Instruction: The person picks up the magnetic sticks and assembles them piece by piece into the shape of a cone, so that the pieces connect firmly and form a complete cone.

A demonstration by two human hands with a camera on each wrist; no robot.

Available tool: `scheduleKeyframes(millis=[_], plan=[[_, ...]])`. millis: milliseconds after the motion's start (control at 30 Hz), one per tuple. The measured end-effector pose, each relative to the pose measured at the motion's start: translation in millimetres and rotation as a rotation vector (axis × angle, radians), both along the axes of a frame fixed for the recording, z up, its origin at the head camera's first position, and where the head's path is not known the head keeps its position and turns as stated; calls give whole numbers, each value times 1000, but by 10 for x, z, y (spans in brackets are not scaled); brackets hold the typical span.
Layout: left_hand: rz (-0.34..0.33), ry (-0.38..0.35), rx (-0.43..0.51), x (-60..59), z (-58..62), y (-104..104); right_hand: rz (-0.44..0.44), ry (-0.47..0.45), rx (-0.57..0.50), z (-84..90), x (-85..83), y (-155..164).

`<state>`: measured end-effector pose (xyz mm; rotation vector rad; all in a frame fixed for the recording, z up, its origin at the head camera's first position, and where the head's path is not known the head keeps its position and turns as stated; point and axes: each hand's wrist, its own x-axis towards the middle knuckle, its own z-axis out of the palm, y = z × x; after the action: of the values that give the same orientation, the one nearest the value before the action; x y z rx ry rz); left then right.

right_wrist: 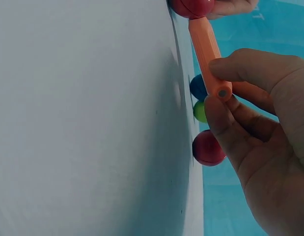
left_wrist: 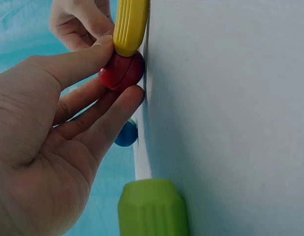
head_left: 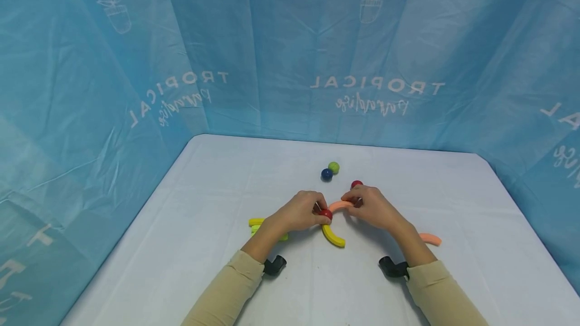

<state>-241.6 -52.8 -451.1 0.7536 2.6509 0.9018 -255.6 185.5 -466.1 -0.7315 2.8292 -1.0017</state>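
Pinches a red ball with the left hand, in the lower middle of the head view, against one end of a curved yellow stick. Grips a curved orange stick in the right hand, with the far end touching the same ball. Has a second red ball just beyond that hand, a dark blue ball and a green ball higher up, and a second orange stick at lower right.

A beige cloth left sleeve and a matching beige right sleeve are worn; beside each cuff, a black, bent, rounded device is seen.
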Motion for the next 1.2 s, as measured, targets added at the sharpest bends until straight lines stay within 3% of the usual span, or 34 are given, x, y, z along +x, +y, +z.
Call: scheduleKeyframes(millis=[333, 500, 900, 1200], plan=[[78, 3, 60, -3, -68, -3, 38, 31, -33, 15, 10, -34], [82, 7, 104, 4, -92, 13, 58, 49, -39, 17, 14, -79], [120, 29, 97, -6, -189, 71, 106, 61, -141, 7, 30, -156], [135, 16, 111, 7, -175, 66, 84, 42, -125, 4, 33, -138]])
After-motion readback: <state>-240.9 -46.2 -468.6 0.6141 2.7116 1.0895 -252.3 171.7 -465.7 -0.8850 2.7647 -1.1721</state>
